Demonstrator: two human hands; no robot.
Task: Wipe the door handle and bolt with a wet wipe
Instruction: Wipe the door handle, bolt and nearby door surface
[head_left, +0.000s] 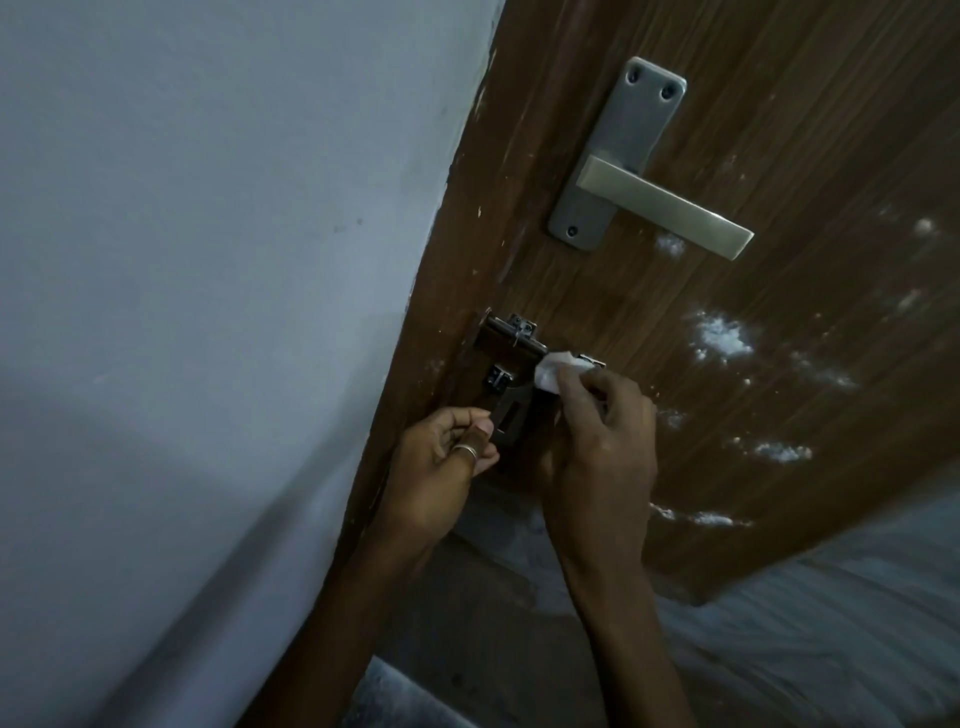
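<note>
A silver lever door handle (660, 205) on its plate sits high on the brown wooden door (779, 130). Below it, near the door's edge, is the dark bolt (511, 345) with metal brackets. My right hand (602, 441) pinches a white wet wipe (714, 371) against the bolt's right end. My left hand (441, 454), with a ring on one finger, holds the bolt's hanging flap (143, 423) between thumb and fingers.
A pale grey wall (208, 260) fills the left side and meets the door's edge. White smudges (722, 338) dot the door to the right of the bolt. A grey floor (831, 623) shows below the door.
</note>
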